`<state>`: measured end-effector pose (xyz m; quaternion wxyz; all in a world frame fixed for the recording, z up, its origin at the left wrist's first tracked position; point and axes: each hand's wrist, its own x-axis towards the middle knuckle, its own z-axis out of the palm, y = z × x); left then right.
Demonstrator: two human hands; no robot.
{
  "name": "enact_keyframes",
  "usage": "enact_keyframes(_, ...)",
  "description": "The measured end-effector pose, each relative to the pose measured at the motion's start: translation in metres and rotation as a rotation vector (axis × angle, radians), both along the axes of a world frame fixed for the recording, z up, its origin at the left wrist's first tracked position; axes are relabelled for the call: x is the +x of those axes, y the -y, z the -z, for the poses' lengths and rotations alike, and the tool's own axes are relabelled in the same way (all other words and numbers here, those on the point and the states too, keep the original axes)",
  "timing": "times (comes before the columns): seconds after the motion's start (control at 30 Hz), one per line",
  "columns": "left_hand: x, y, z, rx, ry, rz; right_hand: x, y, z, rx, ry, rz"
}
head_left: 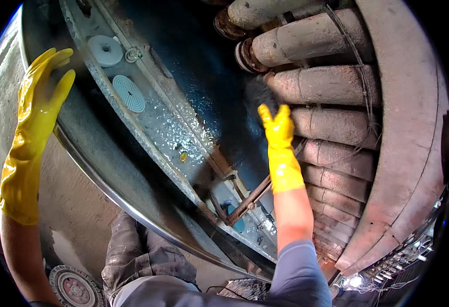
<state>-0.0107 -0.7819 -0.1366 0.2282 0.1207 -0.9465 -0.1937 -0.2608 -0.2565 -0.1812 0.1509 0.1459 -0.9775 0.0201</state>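
- Rough brown floor underfoot; curved trough, wet and glistening inside.
- Left hand raised over metal rim, fingers wide, nothing visibly held; perhaps out for balance.
- Right hand stretched toward thick dusty cylinders; dark blurred clump at fingers, whether gripped, cannot tell.
- Within trough: white disc, blue ribbed disc; rusty bar beside right forearm, likely limiting reach.

Trough mid, rollers right, right hand just left of them; two discs on trough's left ledge.
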Motion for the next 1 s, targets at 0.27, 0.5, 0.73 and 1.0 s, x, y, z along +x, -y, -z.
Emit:
enact_keyframes(0.27, 0.008, 0.015, 0.023, 0.072, 0.088, -0.049, 0.0, 0.035, -0.07, -0.235, -0.187, -0.085)
enact_keyframes(0.5, 0.0, 0.021, 0.025, 0.014, 0.081, -0.009, -0.009, 0.001, -0.002, 0.004, -0.099, -0.052)
enact_keyframes(0.73, 0.013, 0.02, 0.016, -0.131, 0.099, -0.054, 0.037, 0.005, -0.003, -0.119, 0.113, -0.157)
enact_keyframes(1.0, 0.007, 0.019, 0.015, -0.215, 0.161, -0.133, 0.091, 0.05, -0.028, -1.124, 0.597, 0.185)
